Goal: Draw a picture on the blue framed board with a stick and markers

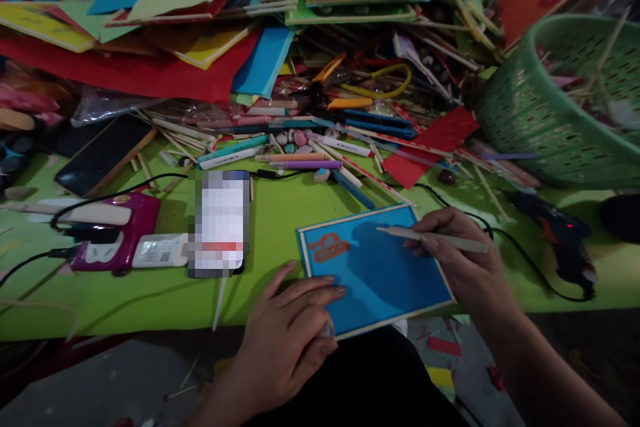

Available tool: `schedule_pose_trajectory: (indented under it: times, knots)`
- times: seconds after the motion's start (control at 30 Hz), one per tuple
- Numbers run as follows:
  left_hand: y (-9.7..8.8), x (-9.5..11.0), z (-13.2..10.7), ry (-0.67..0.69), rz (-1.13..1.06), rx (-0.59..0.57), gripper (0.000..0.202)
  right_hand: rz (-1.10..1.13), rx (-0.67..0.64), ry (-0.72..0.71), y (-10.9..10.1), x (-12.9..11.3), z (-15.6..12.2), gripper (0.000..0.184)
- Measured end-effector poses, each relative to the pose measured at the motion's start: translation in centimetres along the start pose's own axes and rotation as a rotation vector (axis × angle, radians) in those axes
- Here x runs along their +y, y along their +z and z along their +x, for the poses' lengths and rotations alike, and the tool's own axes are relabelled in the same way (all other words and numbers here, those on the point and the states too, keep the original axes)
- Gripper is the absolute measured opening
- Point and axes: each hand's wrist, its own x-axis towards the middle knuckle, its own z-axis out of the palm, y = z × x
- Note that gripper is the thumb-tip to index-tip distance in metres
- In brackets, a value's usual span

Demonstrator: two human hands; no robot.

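Observation:
A blue board (395, 280) edged with thin pale sticks lies tilted at the table's front edge, partly over my lap. On its upper left is a brown-orange ship-like shape (330, 248). My right hand (465, 260) grips a slim white marker pen (450, 238), its tip pointing left just over the board's upper part; I cannot tell whether it touches. The outer fingers of my left hand (293, 327) stretch across the board's lower left. Its thumb and index finger pinch a small translucent piece (327, 330), mostly hidden.
Left of the board lie a phone (220, 223) with a blurred screen and a magenta power strip (143, 217). A glue gun (555, 233) with a cable lies at right, below a green basket (540, 107). Pens, sticks and coloured paper (175, 73) pile up behind.

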Motion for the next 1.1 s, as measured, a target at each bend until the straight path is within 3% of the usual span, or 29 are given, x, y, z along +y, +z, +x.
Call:
schedule_pose_trajectory:
  times: [0.37, 1.1]
  knots:
    - [-0.26, 0.02, 0.12, 0.005, -0.007, -0.003, 0.029, -0.172, 0.013, -0.052, 0.67, -0.50, 0.30, 0.011]
    - [-0.14, -0.06, -0.08, -0.015, 0.008, -0.030, 0.023, -0.174, 0.016, -0.063, 0.60, -0.46, 0.18, 0.013]
